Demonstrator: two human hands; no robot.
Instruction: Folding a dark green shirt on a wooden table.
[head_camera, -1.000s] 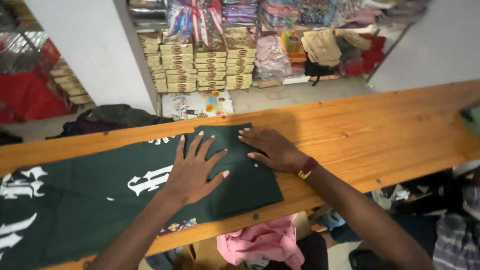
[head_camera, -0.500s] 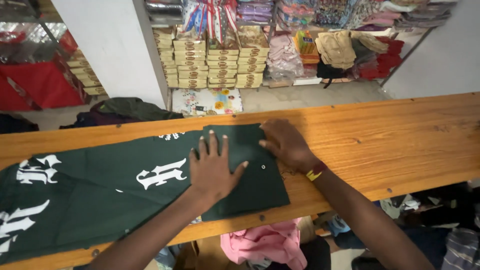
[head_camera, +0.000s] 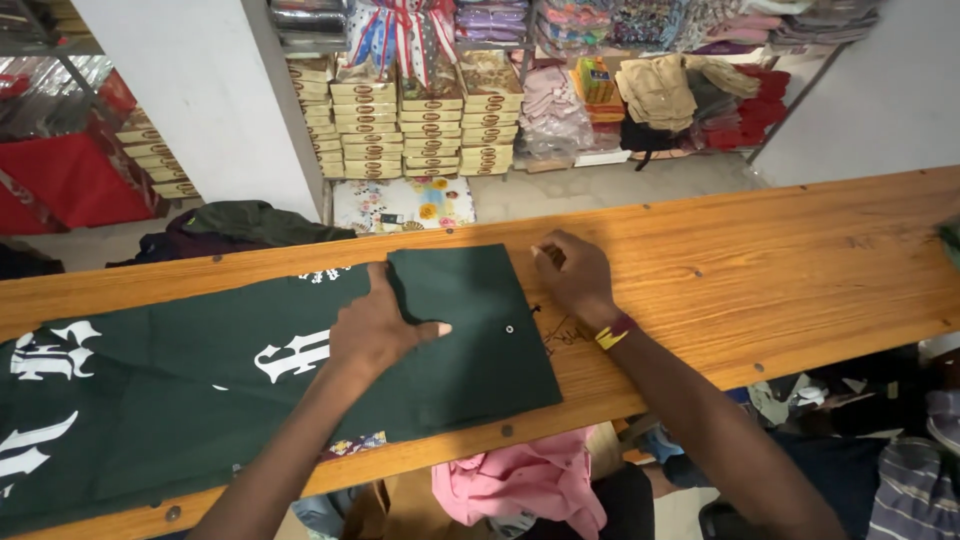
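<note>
A dark green cloth (head_camera: 200, 400) with white lettering lies flat along the wooden counter (head_camera: 780, 270). Its right end is folded over into a plain green flap (head_camera: 470, 330) with a small eyelet. My left hand (head_camera: 380, 325) rests palm down on the cloth at the flap's left edge, fingers together. My right hand (head_camera: 575, 280) sits on the bare wood just right of the flap's upper corner, fingertips curled near the cloth's edge. It wears a red and yellow wristband (head_camera: 613, 333).
Behind the counter stand shelves with stacked yellow boxes (head_camera: 420, 130) and folded garments (head_camera: 670, 90). A white pillar (head_camera: 200, 100) rises at the left. Pink fabric (head_camera: 530, 485) lies below the counter's near edge. A dark bundle (head_camera: 240, 225) sits on the floor beyond.
The cloth's right end has been folded over to the left. My left hand closed its spread fingers and slid onto the fold; my right hand came off the cloth onto the wood.
</note>
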